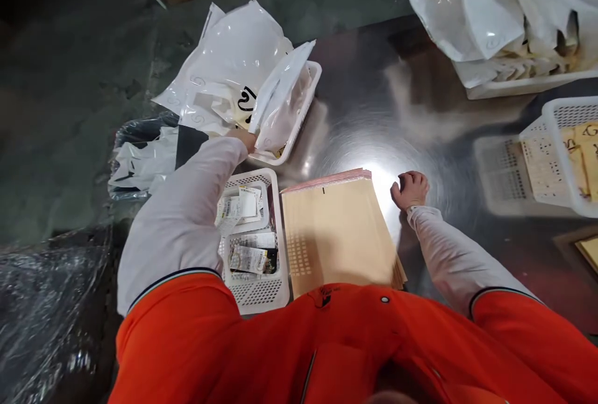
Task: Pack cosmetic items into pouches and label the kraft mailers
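Observation:
At the near edge of a white basket, my left hand is closed on the lower end of a white plastic mailer bag; the sleeve and bag partly hide its fingers. More glossy white mailers lean in that basket, one with black marking. My right hand rests on the metal table, thumb apart from loosely curled fingers, holding nothing. Between my arms lies a stack of tan paper envelopes with pinkish top edges. Left of it stands a perforated white tray with printed slips in smaller trays.
A bin lined with clear plastic holds white scraps at left. Filled white mailers crowd a basket at the far right. Below them, a white basket holds marked tan envelopes. Clear wrap covers something dark at lower left.

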Demonstrator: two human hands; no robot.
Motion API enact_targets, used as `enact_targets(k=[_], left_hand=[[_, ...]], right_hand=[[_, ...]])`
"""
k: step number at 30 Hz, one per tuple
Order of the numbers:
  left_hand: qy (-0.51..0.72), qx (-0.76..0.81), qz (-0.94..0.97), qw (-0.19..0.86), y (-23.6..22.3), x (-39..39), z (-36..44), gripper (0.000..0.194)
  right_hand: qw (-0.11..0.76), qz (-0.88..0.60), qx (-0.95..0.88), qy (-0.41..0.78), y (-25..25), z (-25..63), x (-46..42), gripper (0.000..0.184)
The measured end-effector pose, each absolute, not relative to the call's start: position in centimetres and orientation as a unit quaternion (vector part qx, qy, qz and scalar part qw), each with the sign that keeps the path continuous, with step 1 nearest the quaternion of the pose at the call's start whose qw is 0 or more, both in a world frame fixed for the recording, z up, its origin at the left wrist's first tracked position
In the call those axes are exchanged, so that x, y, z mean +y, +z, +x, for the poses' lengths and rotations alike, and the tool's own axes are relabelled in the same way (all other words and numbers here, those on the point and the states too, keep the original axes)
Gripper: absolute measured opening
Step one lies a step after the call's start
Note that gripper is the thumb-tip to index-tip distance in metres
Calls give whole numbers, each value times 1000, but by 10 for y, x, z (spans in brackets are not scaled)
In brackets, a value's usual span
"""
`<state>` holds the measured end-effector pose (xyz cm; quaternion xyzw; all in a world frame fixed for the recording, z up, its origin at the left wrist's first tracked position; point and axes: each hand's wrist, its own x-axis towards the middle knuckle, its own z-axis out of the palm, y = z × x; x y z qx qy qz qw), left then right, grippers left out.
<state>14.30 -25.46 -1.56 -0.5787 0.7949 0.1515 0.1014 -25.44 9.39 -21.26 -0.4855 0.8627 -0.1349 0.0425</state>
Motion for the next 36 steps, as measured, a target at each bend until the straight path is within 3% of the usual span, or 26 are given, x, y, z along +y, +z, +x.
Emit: enact_targets(k=[2, 5, 7, 11, 15, 18, 21, 24, 28, 32, 36], left_hand=[[102, 795, -579, 151, 0, -237, 158, 7], [24, 793, -591, 145, 25, -186, 186, 31], [37, 796, -599, 80, 37, -137, 201, 35], [61, 797, -594, -92, 43, -25, 203, 21], [72, 758, -618, -197, 35, 60, 175, 11], [170, 774, -564, -232, 29, 97, 149, 14], [366, 800, -393, -267, 30, 125, 123, 32], [517, 773, -245, -273, 36, 158, 99, 51], [587, 711, -287, -259, 45, 197, 79, 47], [638, 578, -425, -280, 44, 204, 75, 52], [564, 567, -498, -334, 39, 200, 76, 67]], right_hand=[[46, -484, 862, -145, -213, -253, 95, 39], [53, -483, 860, -154, -212, -253, 95, 38], [71, -474, 863, -159, -207, -257, 89, 38], [167, -395, 881, -200, -175, -259, 65, 36], [269, -413, 780, -384, -117, -216, 62, 36], [413, -498, 609, -459, -59, -165, 87, 45], [440, -584, 509, -453, 0, -137, 120, 62], [557, -676, 372, -307, 41, -142, 149, 78], [731, -640, 205, -120, 51, -159, 181, 86], [780, -506, 275, -245, 41, -154, 208, 69], [763, -412, 361, -343, 37, -136, 222, 61]])
